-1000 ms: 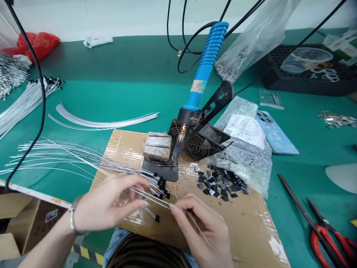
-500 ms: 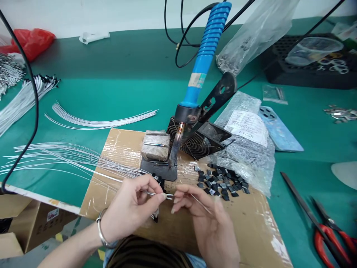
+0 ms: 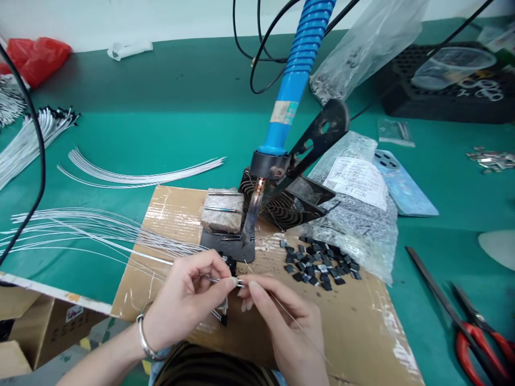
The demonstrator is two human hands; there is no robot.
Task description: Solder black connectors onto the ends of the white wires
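My left hand (image 3: 197,297), a metal bangle on its wrist, pinches a thin silvery cable (image 3: 210,278) between thumb and fingertips. Its short shiny end pokes out toward my right hand (image 3: 287,319), whose thumb and forefinger close at that end. A fine wire (image 3: 300,325) runs through the right hand, one tip rising above the fingers and the rest trailing down past the palm. Just behind the left fingers is a small black clamp-like part (image 3: 229,264), mostly covered. White cables (image 3: 156,241) fan out to the left from there.
A blue-handled soldering iron (image 3: 277,128) stands tip-down in a black holder ahead, beside a wrapped block (image 3: 222,212) and a fan (image 3: 281,206). Small black pieces (image 3: 317,262) lie on the cardboard (image 3: 362,321). Scissors (image 3: 470,332) lie right, bundled white cables (image 3: 32,142) left.
My right hand has gone from loosely spread fingers to a pinch at the cable's end, and the fine wire now shows above its fingers. The left hand keeps its pinch. The view shifted slightly.
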